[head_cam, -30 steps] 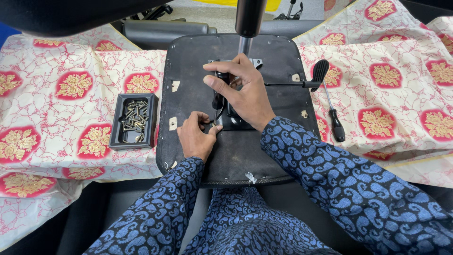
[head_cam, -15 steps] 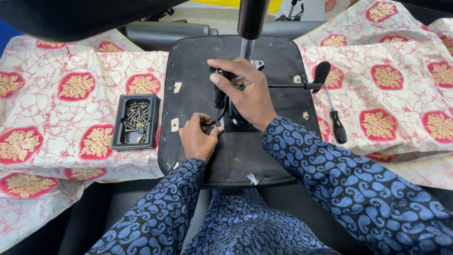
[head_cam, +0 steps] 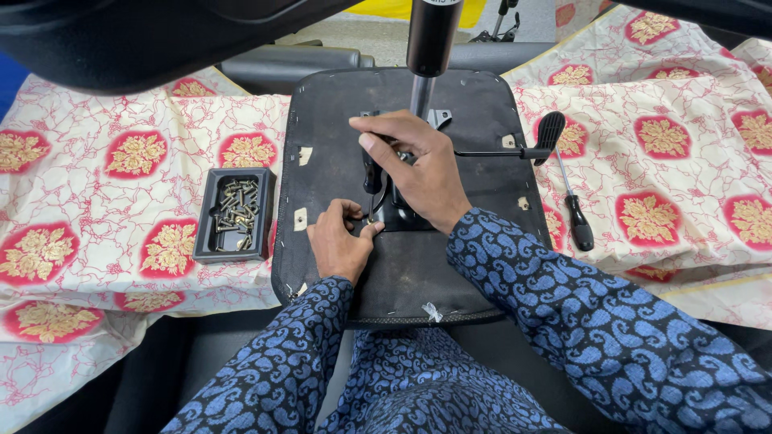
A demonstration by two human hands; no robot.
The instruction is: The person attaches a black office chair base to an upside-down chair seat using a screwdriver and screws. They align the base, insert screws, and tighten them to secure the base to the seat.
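A black chair seat [head_cam: 474, 104] lies upside down in front of me, with a metal mechanism plate [head_cam: 402, 217] at its middle. My right hand [head_cam: 422, 173] is closed around the black handle of a screwdriver [head_cam: 371, 173], which points down at the plate's left edge. My left hand [head_cam: 338, 241] rests on the seat and pinches the tool's tip with thumb and fingers. Whatever sits under the tip is hidden. A gas cylinder [head_cam: 430, 40] rises from the plate behind my right hand.
A black tray [head_cam: 207, 213] with several screws lies left of the seat on a red-and-white patterned cloth [head_cam: 96, 201]. A second screwdriver [head_cam: 575, 213] lies on the cloth at the right. A black paddle lever [head_cam: 551, 128] sticks out to the right.
Both hands stay at the same spot on the plate. The right hand has shifted only slightly on the screwdriver, and the view has moved a little.
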